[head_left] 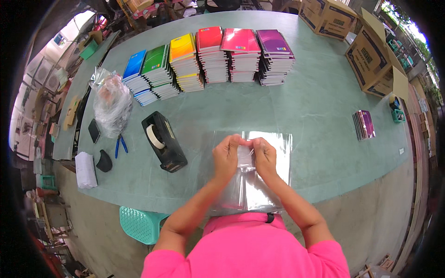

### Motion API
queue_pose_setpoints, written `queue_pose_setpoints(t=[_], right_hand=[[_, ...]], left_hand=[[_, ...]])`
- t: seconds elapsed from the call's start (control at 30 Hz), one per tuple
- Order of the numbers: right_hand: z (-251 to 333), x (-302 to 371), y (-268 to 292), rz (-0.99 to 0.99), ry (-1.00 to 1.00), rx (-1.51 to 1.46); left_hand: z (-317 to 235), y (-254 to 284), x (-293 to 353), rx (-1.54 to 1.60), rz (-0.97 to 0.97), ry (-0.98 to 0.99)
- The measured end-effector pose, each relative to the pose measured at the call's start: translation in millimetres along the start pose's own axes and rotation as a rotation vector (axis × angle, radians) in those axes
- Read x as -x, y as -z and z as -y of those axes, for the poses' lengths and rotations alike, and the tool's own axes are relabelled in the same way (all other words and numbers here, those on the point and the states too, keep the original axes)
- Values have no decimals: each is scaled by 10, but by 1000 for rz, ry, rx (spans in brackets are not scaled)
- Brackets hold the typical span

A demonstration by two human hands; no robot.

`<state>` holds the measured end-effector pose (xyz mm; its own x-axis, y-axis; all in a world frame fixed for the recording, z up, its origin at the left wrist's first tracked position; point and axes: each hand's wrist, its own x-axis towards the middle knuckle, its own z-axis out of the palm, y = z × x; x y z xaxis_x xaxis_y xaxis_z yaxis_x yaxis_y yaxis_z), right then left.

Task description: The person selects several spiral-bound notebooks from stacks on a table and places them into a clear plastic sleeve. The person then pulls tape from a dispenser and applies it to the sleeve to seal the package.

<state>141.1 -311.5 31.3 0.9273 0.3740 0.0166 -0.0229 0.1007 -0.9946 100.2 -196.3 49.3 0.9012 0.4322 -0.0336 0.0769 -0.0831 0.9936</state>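
Observation:
A clear plastic bag [282,185] lies flat at the near edge of the green table, shining under the light. Over its upper part, my left hand [225,157] and my right hand [265,160] meet with thumbs and fingertips together. Both hands are closed in a pinch on the plastic; exactly how much film is between the fingers is too small to tell. Left of them stands a black tape dispenser [168,146] with a roll of clear tape [155,137]. Several stacks of spiral notebooks, among them a yellow one [182,47] and a red one [210,39], line the far side.
At the left are a bundle of plastic bags [112,104], blue-handled pliers [121,146], a black curved object [104,161] and a white folded stack [86,170]. Cardboard boxes [368,60] stand far right, near a small purple notebook stack [365,125]. A green stool [139,224] sits below the table.

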Motion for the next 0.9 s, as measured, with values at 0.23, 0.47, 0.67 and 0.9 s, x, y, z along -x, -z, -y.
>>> queue_pose_setpoints(t=[0.23,0.47,0.67,0.9], right_hand=[[316,-24,610,18,207,-215],[-351,441,424,59,380,306],[24,253,565,199,777,845],[138,121,576,383,924,986]], left_hand=[[-804,579,214,-61,144,-486],[-770,314,104,-1075,503,-970],[-789,434,602,-1185,1058,-883],[-787,502,459,-1426,1444,-681]])
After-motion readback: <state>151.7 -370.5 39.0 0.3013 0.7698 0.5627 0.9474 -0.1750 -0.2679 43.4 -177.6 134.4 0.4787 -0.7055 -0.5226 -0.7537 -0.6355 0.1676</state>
